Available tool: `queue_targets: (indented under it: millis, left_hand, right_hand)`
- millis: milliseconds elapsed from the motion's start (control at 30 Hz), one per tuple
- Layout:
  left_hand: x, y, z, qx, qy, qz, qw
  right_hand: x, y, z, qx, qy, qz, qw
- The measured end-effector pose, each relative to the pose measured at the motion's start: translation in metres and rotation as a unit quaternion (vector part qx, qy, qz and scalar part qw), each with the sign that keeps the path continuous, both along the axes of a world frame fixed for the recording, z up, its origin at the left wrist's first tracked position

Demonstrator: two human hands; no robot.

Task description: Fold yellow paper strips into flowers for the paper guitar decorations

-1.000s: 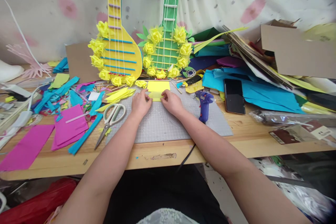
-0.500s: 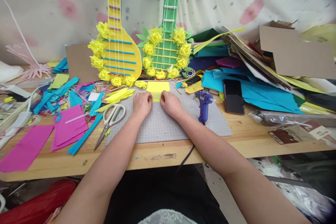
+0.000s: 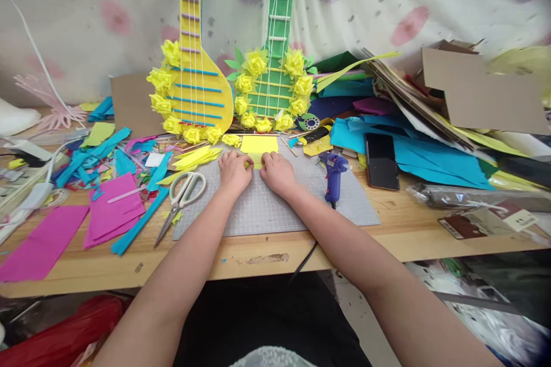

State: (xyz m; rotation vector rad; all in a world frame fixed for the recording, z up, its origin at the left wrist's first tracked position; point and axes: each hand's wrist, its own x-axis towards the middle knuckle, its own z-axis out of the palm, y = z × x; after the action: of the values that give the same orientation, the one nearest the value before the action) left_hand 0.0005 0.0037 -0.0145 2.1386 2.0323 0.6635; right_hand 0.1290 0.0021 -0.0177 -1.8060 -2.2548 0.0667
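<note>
My left hand (image 3: 235, 172) and my right hand (image 3: 277, 172) rest close together on the grey cutting mat (image 3: 258, 212). Both have their fingers closed on the edges of a small piece of yellow paper (image 3: 257, 159), which shows between the fingertips. Just behind it lies a brighter yellow sheet (image 3: 259, 144). Scissors (image 3: 184, 198) with pale handles lie left of my left hand. To the right, a blue glue gun (image 3: 334, 178) stands on the mat. Cut yellow paper pieces (image 3: 196, 157) lie beside my left hand.
Behind stand a yellow paper guitar (image 3: 200, 89) and a green one (image 3: 275, 92), both trimmed with yellow paper flowers. Magenta sheets (image 3: 114, 206) and blue scraps lie left. A phone (image 3: 381, 160), blue paper (image 3: 439, 152) and stacked cardboard (image 3: 473, 86) fill the right side.
My hands have come slightly closer together, and my left fingers have curled more over the yellow paper. The camera view has shifted a little; scissors and glue gun stay put.
</note>
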Motion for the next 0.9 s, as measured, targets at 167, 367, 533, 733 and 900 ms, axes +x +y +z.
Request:
queue_targets:
  millis: [167, 367, 533, 733, 900]
  left_hand:
    - [-0.008, 0.003, -0.001, -0.018, -0.044, 0.002, 0.999]
    - [-0.019, 0.011, -0.005, -0.033, -0.129, 0.005, 0.991]
    - [-0.022, 0.014, -0.008, -0.024, -0.173, 0.008, 0.985]
    - [-0.021, 0.014, -0.006, -0.038, -0.176, 0.005, 0.984]
    - [-0.017, 0.012, -0.004, -0.035, -0.16, 0.018, 0.986]
  right_hand:
    - [0.004, 0.002, -0.001, -0.017, 0.021, -0.007, 1.0]
    - [0.007, 0.002, -0.001, -0.025, 0.054, 0.001, 0.998]
    - [0.007, 0.003, -0.004, -0.036, 0.081, -0.022, 0.996]
    - [0.007, 0.004, -0.007, -0.039, 0.102, -0.03, 0.994]
    - [0.012, 0.005, -0.007, -0.032, 0.158, -0.026, 0.987]
